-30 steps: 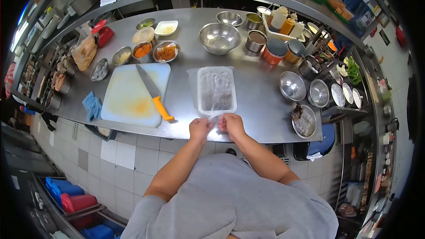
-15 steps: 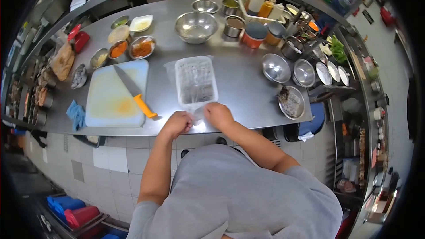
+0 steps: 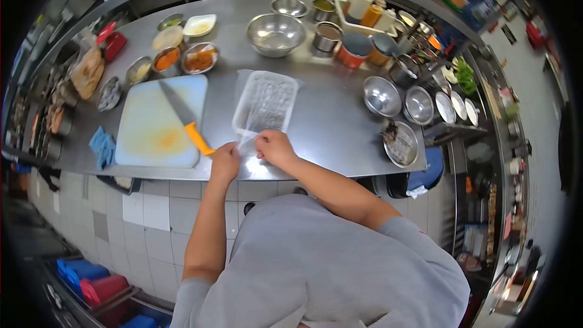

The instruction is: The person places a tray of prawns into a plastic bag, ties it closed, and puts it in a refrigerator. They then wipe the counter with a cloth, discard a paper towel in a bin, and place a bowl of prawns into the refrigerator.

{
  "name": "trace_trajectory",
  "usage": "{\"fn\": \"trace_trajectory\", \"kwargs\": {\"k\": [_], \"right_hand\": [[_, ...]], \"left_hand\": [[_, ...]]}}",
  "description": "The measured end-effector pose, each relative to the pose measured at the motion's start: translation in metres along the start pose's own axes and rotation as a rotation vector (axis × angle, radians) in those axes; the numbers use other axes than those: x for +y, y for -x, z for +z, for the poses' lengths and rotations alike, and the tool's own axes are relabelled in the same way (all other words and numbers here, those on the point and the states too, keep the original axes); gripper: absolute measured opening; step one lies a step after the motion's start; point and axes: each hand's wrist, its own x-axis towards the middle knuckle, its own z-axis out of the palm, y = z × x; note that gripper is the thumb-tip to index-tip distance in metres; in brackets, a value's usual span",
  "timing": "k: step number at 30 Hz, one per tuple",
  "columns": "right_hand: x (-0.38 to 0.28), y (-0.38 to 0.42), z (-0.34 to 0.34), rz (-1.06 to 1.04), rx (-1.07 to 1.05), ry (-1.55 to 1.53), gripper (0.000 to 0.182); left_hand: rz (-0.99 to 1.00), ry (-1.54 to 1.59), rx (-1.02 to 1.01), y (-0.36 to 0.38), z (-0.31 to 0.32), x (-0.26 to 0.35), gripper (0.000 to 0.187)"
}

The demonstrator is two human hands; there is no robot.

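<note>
A white rectangular tray (image 3: 294,98) stands near the middle of the steel table, tilted slightly to one side. Clear plastic film (image 3: 247,138) surrounds it and sticks out past its upper corners; greyish contents show through, too blurred to name. At the tray's near edge, my left hand (image 3: 226,161) pinches the gathered film on the left. My right hand (image 3: 275,147) is closed on the film just below the tray's lower right corner. Left of my hands, a knife (image 3: 182,109) with a yellow handle lies across a white cutting board (image 3: 138,121).
Small bowls of food, among them an orange-filled bowl (image 3: 200,58), stand behind the board. A large steel bowl (image 3: 275,33) is behind the tray. Steel bowls (image 3: 381,97) and a bowl with dark scraps (image 3: 401,144) sit at right. A blue cloth (image 3: 102,146) lies at left.
The tray has turned, its near end swinging left. My hands have shifted left and slightly up, drawing the film out at the tray's lower left.
</note>
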Motion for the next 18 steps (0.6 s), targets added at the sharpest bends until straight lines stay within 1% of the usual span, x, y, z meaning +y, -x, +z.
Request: {"fn": "trace_trajectory", "kwargs": {"k": [1, 2, 3, 4, 6, 7, 8, 9, 10, 11, 12, 13, 14, 15, 16, 17, 18], "right_hand": [[0.001, 0.0, 0.001, 0.013, 0.056, 0.036, 0.017], [0.002, -0.001, 0.001, 0.012, 0.028, 0.044, 0.017], [0.003, -0.002, 0.0, 0.026, 0.046, 0.022, 0.018], [0.003, -0.003, -0.001, 0.041, 0.067, -0.001, 0.019], [0.0, -0.006, -0.007, 0.054, -0.005, -0.02, 0.019], [-0.001, -0.006, -0.011, 0.069, -0.055, -0.048, 0.021], [-0.005, -0.005, -0.013, 0.083, -0.084, -0.052, 0.02], [-0.004, -0.004, -0.015, 0.081, -0.097, -0.048, 0.02], [-0.001, -0.001, -0.017, -0.002, -0.123, 0.074, 0.019], [0.003, 0.002, -0.019, -0.088, -0.147, 0.195, 0.019], [0.014, 0.001, -0.022, -0.409, -0.156, 0.549, 0.017], [0.027, 0.002, -0.019, -0.415, -0.161, 0.55, 0.017], [0.042, 0.007, -0.017, -0.525, -0.156, 0.661, 0.018], [0.049, 0.014, -0.016, -0.634, -0.148, 0.773, 0.019], [0.057, 0.019, -0.015, -0.613, -0.11, 0.739, 0.022], [0.058, 0.021, -0.015, -0.611, -0.108, 0.738, 0.022], [0.058, 0.024, -0.014, -0.544, -0.081, 0.765, 0.022]], "left_hand": [[-0.021, -0.004, 0.021, 0.003, 0.002, -0.004, 0.03], [-0.013, -0.04, -0.059, 0.004, 0.003, -0.003, 0.031], [-0.005, -0.074, -0.141, 0.005, 0.003, -0.002, 0.034], [-0.024, -0.073, -0.125, 0.003, 0.002, -0.001, 0.034], [-0.366, 0.226, -0.427, -0.005, -0.005, 0.007, 0.05], [-0.377, 0.232, -0.414, -0.008, -0.008, 0.013, 0.05], [-0.587, 0.336, -0.429, -0.011, -0.017, 0.027, 0.057], [-0.673, 0.249, -0.488, -0.017, -0.031, 0.044, 0.066], [-0.754, 0.162, -0.555, -0.024, -0.045, 0.062, 0.075], [-0.76, 0.164, -0.546, -0.019, -0.036, 0.056, 0.075], [-0.548, -0.167, -0.314, -0.01, -0.024, 0.048, 0.071], [-0.321, -0.487, -0.079, -0.004, -0.014, 0.038, 0.069], [-0.322, -0.488, -0.075, 0.0, -0.014, 0.04, 0.069], [-0.182, -0.422, 0.053, 0.002, -0.017, 0.044, 0.063], [-0.041, -0.354, 0.178, 0.003, -0.019, 0.049, 0.061], [-0.04, -0.354, 0.175, 0.005, -0.02, 0.057, 0.061], [0.073, -0.368, 0.147, 0.006, -0.021, 0.068, 0.053]]}}
